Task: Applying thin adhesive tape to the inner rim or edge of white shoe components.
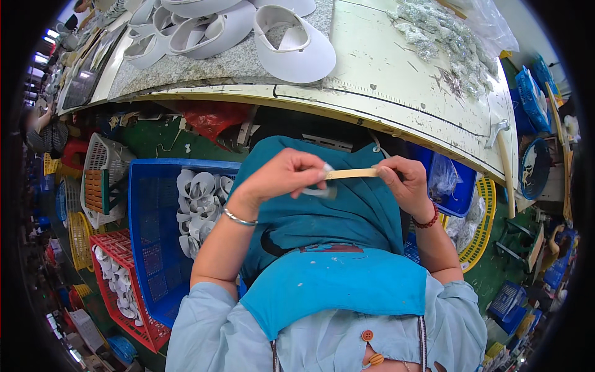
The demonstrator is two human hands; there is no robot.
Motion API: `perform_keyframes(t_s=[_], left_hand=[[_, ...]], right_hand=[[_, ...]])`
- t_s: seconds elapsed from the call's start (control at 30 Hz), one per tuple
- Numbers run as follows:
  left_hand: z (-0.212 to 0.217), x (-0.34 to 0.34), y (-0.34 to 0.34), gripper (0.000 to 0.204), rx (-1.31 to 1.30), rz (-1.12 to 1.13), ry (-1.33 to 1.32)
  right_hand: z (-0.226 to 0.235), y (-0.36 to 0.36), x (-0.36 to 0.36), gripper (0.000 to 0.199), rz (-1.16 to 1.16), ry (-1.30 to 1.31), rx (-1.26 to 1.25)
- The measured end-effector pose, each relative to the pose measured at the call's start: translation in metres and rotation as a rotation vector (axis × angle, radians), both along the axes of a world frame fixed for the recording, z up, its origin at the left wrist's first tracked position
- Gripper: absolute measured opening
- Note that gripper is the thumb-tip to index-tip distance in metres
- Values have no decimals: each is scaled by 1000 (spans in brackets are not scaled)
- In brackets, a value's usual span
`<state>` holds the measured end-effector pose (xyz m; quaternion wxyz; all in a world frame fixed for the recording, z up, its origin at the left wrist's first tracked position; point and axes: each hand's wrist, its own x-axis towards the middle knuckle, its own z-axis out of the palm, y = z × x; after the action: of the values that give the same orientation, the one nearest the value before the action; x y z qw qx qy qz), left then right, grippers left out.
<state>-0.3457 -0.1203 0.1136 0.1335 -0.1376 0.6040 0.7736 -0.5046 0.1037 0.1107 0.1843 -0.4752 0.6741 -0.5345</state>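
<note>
A narrow pale-yellow strip [353,174] is stretched level between my two hands, above my apron-covered lap [334,217]. My left hand [282,177], with a metal bangle on its wrist, pinches one end, and a small whitish piece shows at its fingertips. Below those fingers a pale, blurred shape hangs, too smeared to name. The other end sits between the thumb and fingers of my right hand [406,181], which has a red bead bracelet at the wrist. Beyond my hands, a white shoe upper [296,53] rests on the worktable near its front edge.
More white uppers [204,34] lie on a grey slab at the table's left. Silvery scraps [440,37] cover its far right, and a hammer [503,152] hangs over its right edge. A blue crate [155,248] of white pieces and a red crate [127,291] stand at my left.
</note>
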Motion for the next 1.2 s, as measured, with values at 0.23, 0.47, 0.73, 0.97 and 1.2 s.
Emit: perform_keyframes(t_s=[0.23, 0.47, 0.73, 0.97, 1.2], left_hand=[[-16, 25, -25, 15, -260, 38, 44], [-22, 34, -37, 21, -180, 112, 28], [-26, 43, -40, 26, -146, 247, -30], [-36, 41, -25, 26, -383, 336, 50], [15, 8, 34, 57, -1076, 184, 455]], right_hand=[[-8, 10, -11, 17, -75, 6, 49], [-16, 25, -20, 19, -231, 7, 75], [-35, 40, -30, 16, -355, 174, 151], [-40, 29, -26, 24, -377, 514, 394], [-9, -45, 28, 34, 120, 333, -19]])
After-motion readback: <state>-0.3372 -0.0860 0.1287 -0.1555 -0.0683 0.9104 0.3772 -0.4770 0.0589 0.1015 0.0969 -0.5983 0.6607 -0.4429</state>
